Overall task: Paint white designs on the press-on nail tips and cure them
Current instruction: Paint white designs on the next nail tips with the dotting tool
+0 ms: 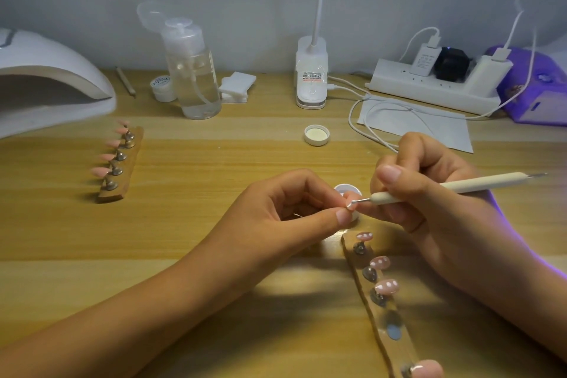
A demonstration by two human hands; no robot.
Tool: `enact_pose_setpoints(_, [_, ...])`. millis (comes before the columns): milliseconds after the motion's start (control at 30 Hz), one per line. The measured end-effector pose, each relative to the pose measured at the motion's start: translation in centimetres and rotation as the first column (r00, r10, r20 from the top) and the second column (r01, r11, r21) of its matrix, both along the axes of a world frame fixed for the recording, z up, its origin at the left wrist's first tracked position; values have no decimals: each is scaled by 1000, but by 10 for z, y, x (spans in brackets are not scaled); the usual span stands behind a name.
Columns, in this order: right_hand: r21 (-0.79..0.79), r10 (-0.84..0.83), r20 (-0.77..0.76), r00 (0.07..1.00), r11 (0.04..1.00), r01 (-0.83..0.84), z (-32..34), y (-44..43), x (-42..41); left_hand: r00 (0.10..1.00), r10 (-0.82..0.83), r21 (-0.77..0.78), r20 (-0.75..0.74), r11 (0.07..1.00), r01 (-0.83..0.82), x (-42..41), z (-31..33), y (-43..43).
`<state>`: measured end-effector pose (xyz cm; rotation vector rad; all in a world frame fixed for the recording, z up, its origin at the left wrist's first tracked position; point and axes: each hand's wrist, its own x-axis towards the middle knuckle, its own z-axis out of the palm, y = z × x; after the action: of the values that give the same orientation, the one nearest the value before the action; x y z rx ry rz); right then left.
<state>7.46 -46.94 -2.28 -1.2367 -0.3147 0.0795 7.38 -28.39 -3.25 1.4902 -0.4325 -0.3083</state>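
The step in hand is the painting of white dots on one single tip. The holder strip (399,344) at the lower right is my landmark. Just above its top end the two hands meet, almost touching. The left hand (294,212) pinches a small pink nail tip (350,197) between thumb and forefinger; the fingers hide most of it, so I cannot tell how many dots it has. The right hand (429,193) grips a dotting tool (460,186) like a pen, and its metal ball end is at the pinched tip. Directly behind the fingers, also above the strip's top end, stands a small white paint pot (343,188). Its lid (317,134) lies further up from the strip.

On the strip itself three tips already have white dots (387,286). Below them one place is empty, and at the bottom end one tip (428,368) looks plain.

Far left of the strip lies a second strip (122,163) with plain pink tips, and beyond that a white curing lamp (46,80).

I judge the task about one third done. The next move calls for a steady, light touch, then putting the tip back on the empty place without smearing the wet dots. Curing comes later.
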Motion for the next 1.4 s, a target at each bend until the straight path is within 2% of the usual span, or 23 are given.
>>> enact_pose_setpoints(800, [-38,32,-2,999,999,-32,-3,-3,3,1000,5,17,-6,1000,-5,0,0,0])
enact_pose_setpoints(1267, [22,96,13,995,995,-96,-4,-5,4,1000,1,12,24,1000,-1,1,-4,1])
enact_pose_setpoints(1400, [71,55,48,997,996,-58,-4,-9,11,999,-3,35,37,999,1,2,-5,1])
